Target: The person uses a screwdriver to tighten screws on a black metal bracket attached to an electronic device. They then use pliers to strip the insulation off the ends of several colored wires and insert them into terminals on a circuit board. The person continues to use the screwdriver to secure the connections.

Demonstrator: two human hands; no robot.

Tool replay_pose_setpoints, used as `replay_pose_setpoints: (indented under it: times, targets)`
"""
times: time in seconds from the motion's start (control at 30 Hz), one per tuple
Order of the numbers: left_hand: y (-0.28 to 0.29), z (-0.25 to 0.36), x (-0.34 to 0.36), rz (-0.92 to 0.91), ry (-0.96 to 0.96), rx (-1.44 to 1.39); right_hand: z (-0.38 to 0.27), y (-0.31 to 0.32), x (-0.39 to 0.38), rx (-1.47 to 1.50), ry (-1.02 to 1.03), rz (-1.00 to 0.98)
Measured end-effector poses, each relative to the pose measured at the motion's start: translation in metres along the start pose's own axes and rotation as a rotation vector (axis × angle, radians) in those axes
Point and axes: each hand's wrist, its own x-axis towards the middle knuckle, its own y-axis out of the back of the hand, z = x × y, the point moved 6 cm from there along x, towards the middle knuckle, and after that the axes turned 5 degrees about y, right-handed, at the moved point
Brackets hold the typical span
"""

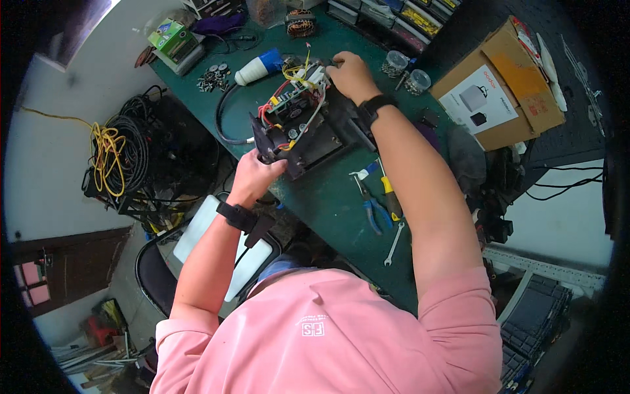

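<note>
An opened electronic device (315,148) with a black metal base, circuit boards and red, yellow and grey wires sits on the green bench (328,223). My left hand (259,171) is closed on its near left corner. My right hand (349,75) grips its far right part with curled fingers. A blue and white connector (259,66) on a black cable lies behind the device. Pliers (371,209), a yellow-handled tool (390,197) and a spanner (394,244) lie near my right forearm. Loose screws (213,79) lie at the back left.
A cardboard box (525,92) and small screw tubs (417,81) are at the right. Parts drawers (387,23) and a green box (169,39) stand at the back. Coiled cables (125,151) hang left of the bench; a chair (155,276) stands below them.
</note>
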Motion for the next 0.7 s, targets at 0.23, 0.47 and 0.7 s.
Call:
replay_pose_setpoints:
  times: [0.23,0.47,0.7]
  targets:
    - [0.002,-0.008,0.001,0.02,-0.022,-0.093,-0.018,0.013,-0.082,0.021,0.139,0.028]
    - [-0.013,0.002,-0.01,0.066,0.003,-0.051,-0.02,0.021,-0.147,-0.009,0.239,-0.025]
    - [-0.027,-0.006,-0.017,0.027,0.016,0.094,0.003,0.044,-0.213,-0.06,0.158,-0.158]
